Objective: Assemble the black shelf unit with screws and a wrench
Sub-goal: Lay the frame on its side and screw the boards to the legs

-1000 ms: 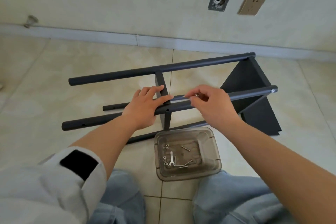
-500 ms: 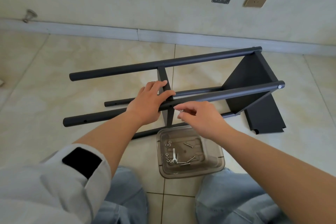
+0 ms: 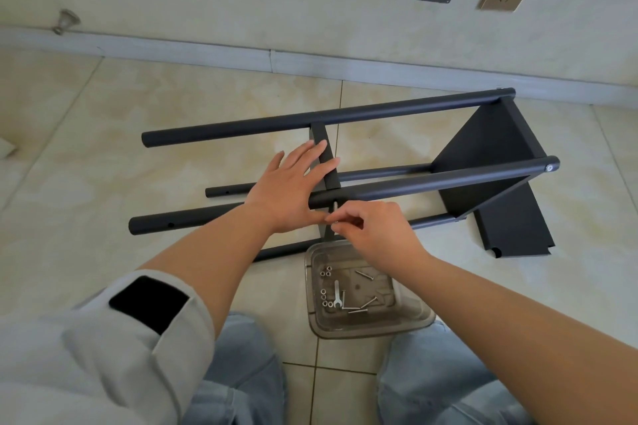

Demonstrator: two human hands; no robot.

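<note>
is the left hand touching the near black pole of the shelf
Touching. The head view shows the left hand laid flat over the near pole, straight fingers reaching onto the black crosspiece, no gap visible.

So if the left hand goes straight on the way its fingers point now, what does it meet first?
The left hand lies with fingers straight across the black crossbar, pointing up and right. Going on, it would probably meet the far black tube first, though depth is unclear.

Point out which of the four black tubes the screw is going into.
The near upper tube, the one with the silver bolt head at its right end. The right hand pinches the screw under it, and the left hand lies across it.
</note>
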